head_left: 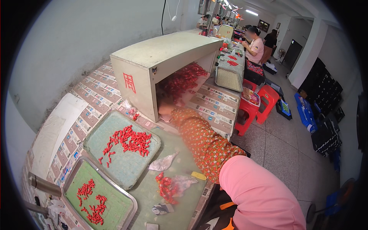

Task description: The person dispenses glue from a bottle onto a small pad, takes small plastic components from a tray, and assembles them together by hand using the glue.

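Only one hand is seen, at the mouth of the beige box; which side it belongs to can't be told, so it is taken as the right. Its fingers are blurred and partly hidden in the opening, so whether they are clenched or released can't be told. The other hand is not seen.

The arm in a red floral sleeve is stretched forward and up across the desk from the lower right, with a pink-clad shoulder at the frame edge.

A heap of small red pieces is seen inside the box, just beyond the hand. A red painted mark is carried on the box's front face.

More red pieces are scattered on the upper tray and on the green-lined metal tray at lower left. A clear bag with red pieces and a crumpled wrapper lie on the desk between sleeve and trays. The desk edge is covered with rows of small printed labels, too small to be made out.
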